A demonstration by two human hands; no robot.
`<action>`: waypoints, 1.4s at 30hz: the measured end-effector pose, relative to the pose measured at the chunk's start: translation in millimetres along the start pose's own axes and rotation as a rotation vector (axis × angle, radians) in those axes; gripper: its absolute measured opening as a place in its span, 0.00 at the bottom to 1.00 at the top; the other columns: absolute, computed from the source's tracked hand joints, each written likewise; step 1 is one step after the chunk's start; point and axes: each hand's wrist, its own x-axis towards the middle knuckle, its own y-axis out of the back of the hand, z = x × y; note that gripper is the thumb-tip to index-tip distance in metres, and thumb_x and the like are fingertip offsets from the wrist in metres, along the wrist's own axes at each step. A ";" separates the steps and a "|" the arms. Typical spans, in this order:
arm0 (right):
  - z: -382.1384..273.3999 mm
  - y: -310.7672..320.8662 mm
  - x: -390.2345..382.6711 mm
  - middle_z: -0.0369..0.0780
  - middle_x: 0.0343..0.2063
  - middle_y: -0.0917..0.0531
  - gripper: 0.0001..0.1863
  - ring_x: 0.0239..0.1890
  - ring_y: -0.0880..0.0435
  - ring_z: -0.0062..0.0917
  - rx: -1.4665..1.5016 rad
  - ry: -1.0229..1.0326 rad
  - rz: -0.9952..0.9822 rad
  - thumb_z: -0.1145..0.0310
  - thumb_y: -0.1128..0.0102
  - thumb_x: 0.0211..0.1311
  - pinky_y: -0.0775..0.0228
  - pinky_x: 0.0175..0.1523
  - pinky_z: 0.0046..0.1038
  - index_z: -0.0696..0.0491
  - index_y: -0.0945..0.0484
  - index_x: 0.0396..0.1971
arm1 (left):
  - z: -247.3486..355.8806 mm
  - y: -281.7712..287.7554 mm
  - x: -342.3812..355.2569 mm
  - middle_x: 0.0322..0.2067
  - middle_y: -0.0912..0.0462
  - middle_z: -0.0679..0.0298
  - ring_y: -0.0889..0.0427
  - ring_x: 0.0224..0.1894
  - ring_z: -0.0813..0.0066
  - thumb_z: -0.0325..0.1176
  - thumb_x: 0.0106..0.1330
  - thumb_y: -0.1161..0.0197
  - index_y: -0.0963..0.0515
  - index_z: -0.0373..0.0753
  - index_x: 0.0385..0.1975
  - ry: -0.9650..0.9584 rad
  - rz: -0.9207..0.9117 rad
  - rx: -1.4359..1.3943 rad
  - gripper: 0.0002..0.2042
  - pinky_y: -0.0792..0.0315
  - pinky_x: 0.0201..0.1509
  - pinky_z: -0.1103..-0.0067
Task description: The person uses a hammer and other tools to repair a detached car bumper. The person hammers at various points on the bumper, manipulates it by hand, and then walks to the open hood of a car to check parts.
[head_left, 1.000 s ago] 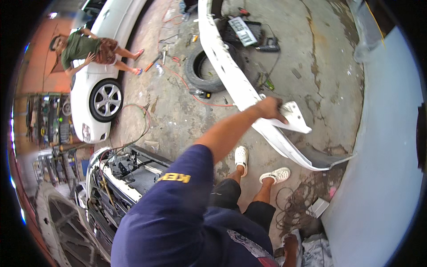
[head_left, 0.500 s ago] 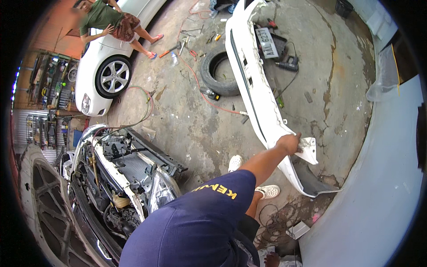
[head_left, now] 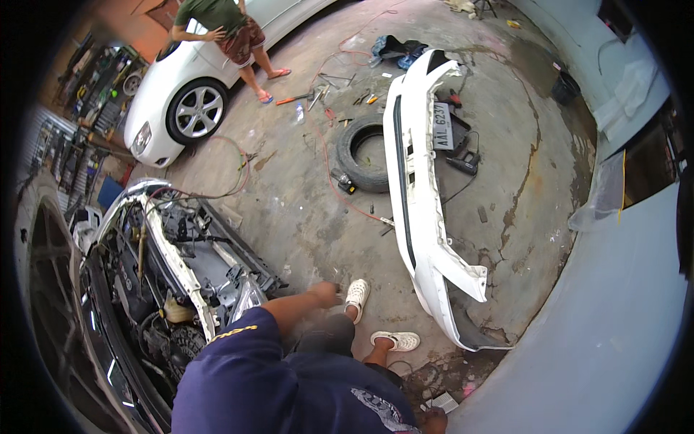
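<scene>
Bumper [head_left: 413,239]: 1, white, stretched along the concrete floor [head_left: 303,239] to the right of the person's feet; its near end curves toward the pale wall [head_left: 614,289], its far end stands close to a dark bundle [head_left: 402,52].
Left hand [head_left: 325,294]: blurred, apart from the bumper, nearest the left knee and left clog [head_left: 357,299]; cannot tell whether its fingers are wide or narrow.
Right hand [head_left: 434,420]: low at the picture's edge, near a small white box-shaped piece [head_left: 442,403]; finger state cannot be told.
Bumper edges: the near tip ends just beside the wall's foot, contact unclear; the left edge runs just beside the loose tyre [head_left: 345,155].
Floor room: 1 stretch between the stripped car [head_left: 182,271] and the bumper, where the person stands; 1 more, cracked lengthwise, between bumper and wall.
Cars: 2, the stripped car and a white car [head_left: 155,108] beyond it, with 1 bystander [head_left: 220,18] beside the latter.
Floor pieces: 1 loose tyre, 1 licence plate [head_left: 443,124], 1 black power tool [head_left: 463,163], 1 orange-handled hammer [head_left: 293,98].
Bucket [head_left: 565,88]: 1, dark, near the wall; contents cannot be made out.
Engine bay [head_left: 148,300]: exposed, holding dark engine parts and 1 yellowish reservoir [head_left: 178,310].
</scene>
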 end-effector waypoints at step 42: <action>-745.1 -63.8 -50.4 0.40 0.33 0.13 0.12 0.35 0.15 0.22 -0.104 0.685 -0.423 0.66 0.38 0.72 0.23 0.46 0.27 0.60 0.17 0.46 | -60.1 204.8 -179.1 0.50 0.14 0.50 0.16 0.50 0.44 0.49 0.71 0.37 0.23 0.48 0.64 -0.656 0.224 -0.338 0.24 0.23 0.55 0.59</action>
